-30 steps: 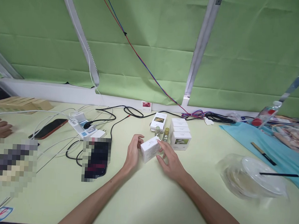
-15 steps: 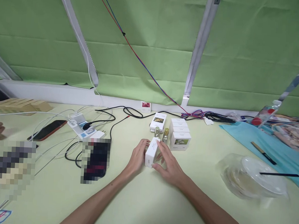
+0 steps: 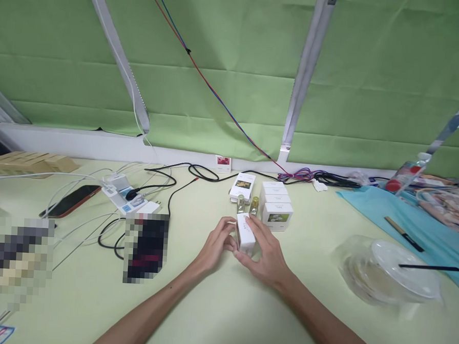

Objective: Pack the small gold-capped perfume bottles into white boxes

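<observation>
Between my two hands a small white box (image 3: 245,233) stands on its narrow side on the table. My right hand (image 3: 266,251) grips it, fingers over the top and right side, thumb at the near end. The curled fingers of my left hand (image 3: 218,243) press against its left side. Just behind the box are two small glass bottles, one with a silvery cap (image 3: 240,203) and one with a gold cap (image 3: 254,205). A row of several white boxes (image 3: 276,213) is to the right of them. Another white box with a flower picture (image 3: 242,187) lies behind the bottles.
On the left are a power strip (image 3: 124,193) with tangled cables, a phone (image 3: 72,200) and a pixelated dark object (image 3: 146,250). To the right sit a plastic-wrapped white container (image 3: 401,271), a knife (image 3: 405,234) on blue cloth (image 3: 370,202) and a bottle (image 3: 408,173). A picture card (image 3: 223,164) leans at the back.
The white box has turned and shifted slightly right, with both hands still at it. Another person's hand at the far left edge has gone from view.
</observation>
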A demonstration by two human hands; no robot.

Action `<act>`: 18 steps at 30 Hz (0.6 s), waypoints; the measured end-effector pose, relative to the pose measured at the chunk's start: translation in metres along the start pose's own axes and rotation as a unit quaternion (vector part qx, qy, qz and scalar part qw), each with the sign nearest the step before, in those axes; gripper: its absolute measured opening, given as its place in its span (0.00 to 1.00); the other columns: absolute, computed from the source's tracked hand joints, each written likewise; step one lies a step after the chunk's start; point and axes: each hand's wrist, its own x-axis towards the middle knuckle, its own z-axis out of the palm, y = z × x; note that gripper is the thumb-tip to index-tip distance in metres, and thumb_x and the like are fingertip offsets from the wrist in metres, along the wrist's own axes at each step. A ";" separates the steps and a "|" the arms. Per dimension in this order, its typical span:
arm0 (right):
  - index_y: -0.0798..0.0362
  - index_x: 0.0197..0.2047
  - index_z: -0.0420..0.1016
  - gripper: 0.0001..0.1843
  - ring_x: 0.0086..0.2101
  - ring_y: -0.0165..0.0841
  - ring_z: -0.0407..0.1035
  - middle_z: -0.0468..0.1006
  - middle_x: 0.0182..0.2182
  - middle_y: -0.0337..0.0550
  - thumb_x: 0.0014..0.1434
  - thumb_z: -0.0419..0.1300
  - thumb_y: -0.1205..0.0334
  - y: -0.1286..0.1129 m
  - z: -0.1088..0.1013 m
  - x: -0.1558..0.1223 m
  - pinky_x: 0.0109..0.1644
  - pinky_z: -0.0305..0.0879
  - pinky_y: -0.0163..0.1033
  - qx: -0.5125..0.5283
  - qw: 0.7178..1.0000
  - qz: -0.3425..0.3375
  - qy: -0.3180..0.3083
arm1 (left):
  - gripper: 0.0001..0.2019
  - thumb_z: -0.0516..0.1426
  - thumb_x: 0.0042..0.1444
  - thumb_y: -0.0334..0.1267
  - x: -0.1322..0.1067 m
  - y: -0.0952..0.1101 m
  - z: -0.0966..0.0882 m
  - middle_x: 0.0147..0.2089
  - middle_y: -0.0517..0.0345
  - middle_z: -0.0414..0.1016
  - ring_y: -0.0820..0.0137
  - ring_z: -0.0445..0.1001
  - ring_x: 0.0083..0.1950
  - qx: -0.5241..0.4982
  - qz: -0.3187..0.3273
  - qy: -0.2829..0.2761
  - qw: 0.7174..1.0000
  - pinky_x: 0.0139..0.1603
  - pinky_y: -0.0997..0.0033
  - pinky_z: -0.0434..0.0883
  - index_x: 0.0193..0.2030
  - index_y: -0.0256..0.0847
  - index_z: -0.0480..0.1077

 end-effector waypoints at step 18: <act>0.53 0.65 0.67 0.25 0.45 0.44 0.75 0.78 0.53 0.58 0.65 0.59 0.67 0.000 -0.003 0.003 0.44 0.76 0.49 -0.112 0.984 -0.065 0.125 | 0.22 0.63 0.59 0.45 -0.009 0.000 0.011 0.58 0.51 0.67 0.73 0.79 0.37 0.054 0.047 -0.066 0.995 0.37 0.72 0.75 0.56 0.46 0.62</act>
